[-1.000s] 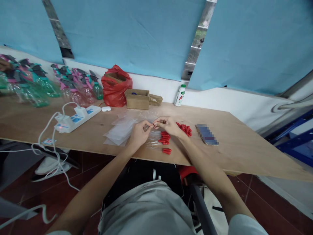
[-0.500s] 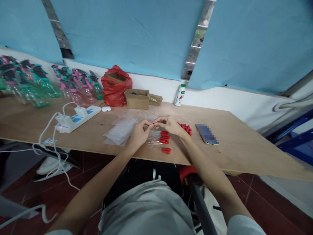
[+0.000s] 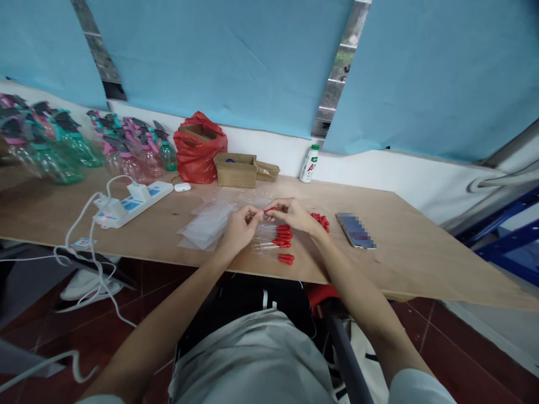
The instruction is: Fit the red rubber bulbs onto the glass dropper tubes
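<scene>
My left hand [image 3: 243,225] and my right hand [image 3: 291,214] meet fingertip to fingertip above the table, both closed in a pinch. Between them is a dropper [image 3: 270,210] with a red rubber bulb; my right fingers grip the bulb and my left fingers are at its clear tube, partly hidden. Just below the hands lie several glass droppers [image 3: 283,242] in a row, red bulbs to the right. Loose red rubber bulbs [image 3: 321,221] form a pile beside my right wrist. Clear plastic bags [image 3: 206,225] lie to the left of my left hand.
A phone [image 3: 356,230] lies at the right. Behind are a white bottle [image 3: 309,164], a cardboard box [image 3: 236,170] and a red plastic bag [image 3: 197,160]. A power strip [image 3: 130,206] with cables and several spray bottles [image 3: 69,146] stand on the left of the wooden table [image 3: 404,247].
Both hands stay nearly in place. My right fingers have shifted slightly, and more of the red bulb shows between the fingertips.
</scene>
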Demonstrator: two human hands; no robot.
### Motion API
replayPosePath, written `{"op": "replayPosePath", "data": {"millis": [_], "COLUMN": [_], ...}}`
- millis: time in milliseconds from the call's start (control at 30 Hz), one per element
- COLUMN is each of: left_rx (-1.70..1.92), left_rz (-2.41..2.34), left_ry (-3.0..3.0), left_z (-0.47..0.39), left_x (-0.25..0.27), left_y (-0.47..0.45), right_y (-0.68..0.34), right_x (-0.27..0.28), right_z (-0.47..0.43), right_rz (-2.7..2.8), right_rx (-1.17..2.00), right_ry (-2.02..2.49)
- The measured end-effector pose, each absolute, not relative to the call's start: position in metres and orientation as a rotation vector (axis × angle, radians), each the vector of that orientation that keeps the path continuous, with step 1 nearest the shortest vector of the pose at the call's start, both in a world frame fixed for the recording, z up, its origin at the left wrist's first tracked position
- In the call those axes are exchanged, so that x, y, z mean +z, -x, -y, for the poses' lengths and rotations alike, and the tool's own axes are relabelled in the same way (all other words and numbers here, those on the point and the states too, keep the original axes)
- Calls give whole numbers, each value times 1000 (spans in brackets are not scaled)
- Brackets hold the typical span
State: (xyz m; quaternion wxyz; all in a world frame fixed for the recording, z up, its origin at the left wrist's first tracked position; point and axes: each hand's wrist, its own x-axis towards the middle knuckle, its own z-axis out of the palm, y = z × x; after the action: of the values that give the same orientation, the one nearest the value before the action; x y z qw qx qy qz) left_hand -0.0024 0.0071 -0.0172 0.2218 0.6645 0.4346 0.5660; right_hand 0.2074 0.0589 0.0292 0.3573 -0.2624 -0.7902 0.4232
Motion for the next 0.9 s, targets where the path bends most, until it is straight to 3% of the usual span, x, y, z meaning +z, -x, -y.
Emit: {"op": "replayPosePath", "data": {"millis": [367, 900], "left_rx": [1559, 1669], "left_rz": [-1186, -1251], "left_ry": [-1788, -1804], "left_z": [-12, -9], "left_x": [-23, -18], "left_y": [2, 3], "right_y": [-207, -211], "right_x": [29, 33], "right_z": [-54, -59], "right_rz": [2104, 1940], "right_rx": [962, 1150], "right_ry": [665, 668]}}
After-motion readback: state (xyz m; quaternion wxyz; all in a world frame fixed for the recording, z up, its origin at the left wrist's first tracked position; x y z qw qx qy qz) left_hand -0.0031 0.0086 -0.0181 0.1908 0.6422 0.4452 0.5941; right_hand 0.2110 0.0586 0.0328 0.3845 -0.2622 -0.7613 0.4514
